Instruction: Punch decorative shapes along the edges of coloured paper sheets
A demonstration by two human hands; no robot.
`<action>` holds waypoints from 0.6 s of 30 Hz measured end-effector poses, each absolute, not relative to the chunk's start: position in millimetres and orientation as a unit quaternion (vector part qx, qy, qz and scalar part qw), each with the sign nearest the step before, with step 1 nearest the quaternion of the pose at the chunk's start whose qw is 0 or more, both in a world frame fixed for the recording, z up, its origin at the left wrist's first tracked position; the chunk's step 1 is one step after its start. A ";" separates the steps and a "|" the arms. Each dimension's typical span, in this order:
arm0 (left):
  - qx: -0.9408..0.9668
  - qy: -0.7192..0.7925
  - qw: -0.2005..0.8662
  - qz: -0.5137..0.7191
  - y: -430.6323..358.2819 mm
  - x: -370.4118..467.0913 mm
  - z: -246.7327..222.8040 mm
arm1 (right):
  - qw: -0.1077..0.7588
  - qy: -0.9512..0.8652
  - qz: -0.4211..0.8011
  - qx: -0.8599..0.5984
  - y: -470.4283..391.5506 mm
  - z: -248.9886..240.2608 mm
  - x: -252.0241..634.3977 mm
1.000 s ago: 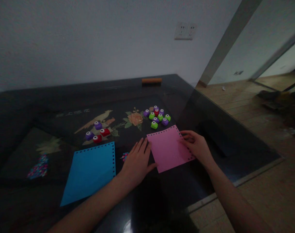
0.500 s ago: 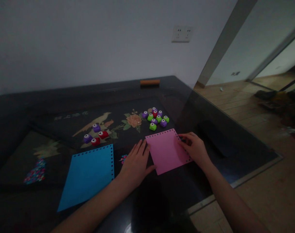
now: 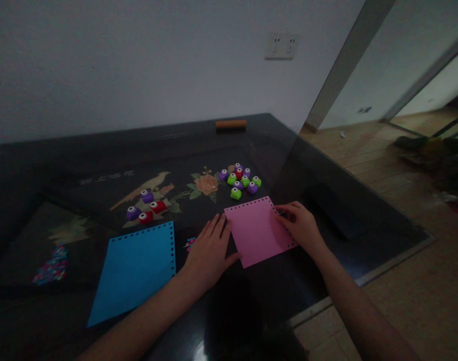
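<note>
A pink sheet of paper (image 3: 255, 233) with punched holes along its top and right edges lies flat on the dark table. My left hand (image 3: 209, 250) rests palm down at its left edge, fingers stretched out and thumb touching the lower left side. At the right edge, my right hand (image 3: 298, 223) has its thumb and fingertips closed on the paper. To the left lies a blue sheet of paper (image 3: 134, 273), also holed along its top and right edges. A few small pink and blue bits (image 3: 190, 243) show beside my left hand, partly covered by it.
Beyond the pink sheet sits a cluster of small purple, green and red one-eyed pieces (image 3: 237, 184). Several more, purple and red (image 3: 158, 206), lie behind the blue sheet. Colourful confetti (image 3: 53, 265) is heaped at left. A brown cylinder (image 3: 231, 124) lies near the wall.
The view has shifted slightly. Both hands keep their places at the pink sheet, and nothing on the table has visibly moved.
</note>
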State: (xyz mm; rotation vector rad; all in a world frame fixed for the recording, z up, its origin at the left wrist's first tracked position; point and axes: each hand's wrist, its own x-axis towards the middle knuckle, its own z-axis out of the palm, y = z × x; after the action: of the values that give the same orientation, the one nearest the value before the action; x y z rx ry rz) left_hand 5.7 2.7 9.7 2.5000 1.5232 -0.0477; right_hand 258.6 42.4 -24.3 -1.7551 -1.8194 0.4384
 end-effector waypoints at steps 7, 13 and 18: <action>0.850 0.515 0.106 -0.015 2.3 4.8 9.5 | 0.291 -0.681 0.159 -0.653 42.3 -23.4 258.2; 0.852 0.514 0.096 -0.014 1.7 4.5 8.3 | 0.298 -0.680 0.156 -0.651 42.8 -24.5 258.6; 0.854 0.513 0.091 -0.001 1.5 4.5 5.9 | 0.296 -0.681 0.154 -0.652 42.4 -24.2 258.4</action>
State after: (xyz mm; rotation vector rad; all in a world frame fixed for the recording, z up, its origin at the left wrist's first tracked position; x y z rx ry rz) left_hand 4.5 1.5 5.9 2.5372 1.5236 -0.0042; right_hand 258.4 42.4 -24.2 -1.7353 -1.8107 0.4098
